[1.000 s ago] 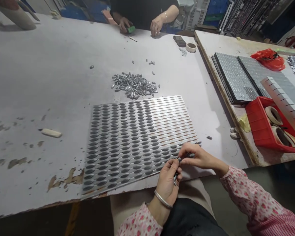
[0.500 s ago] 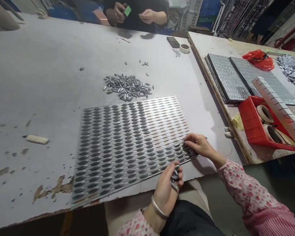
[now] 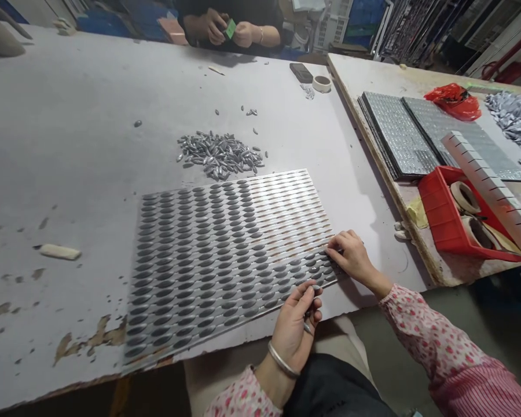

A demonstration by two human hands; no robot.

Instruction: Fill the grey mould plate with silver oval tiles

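Note:
My left hand (image 3: 294,327), at the near edge of the table, is curled around a few small grey oval pieces (image 3: 307,326). One piece shows at its thumb and fingertips. My right hand (image 3: 351,258) is at the right edge of a flat slotted panel (image 3: 293,208), its thumb and fingers pinched together over the lower rows. Whatever is between those fingertips is hidden. Grey ovals fill the panel's left part and a lower right band, while its upper right part shows bare pale slots. Behind the panel lies a loose pile of the same ovals (image 3: 219,153).
Across the table, another person's hands (image 3: 243,35) hold a small green item (image 3: 230,29). A tape roll (image 3: 322,83) and a dark block (image 3: 301,72) lie at the back right. The adjoining table bears stacked panels (image 3: 393,136) and a red bin (image 3: 445,220).
My left fingers have closed further, bringing one oval up to the fingertips. My right hand stays at the panel's right edge. The other person's hands have come together at the green item.

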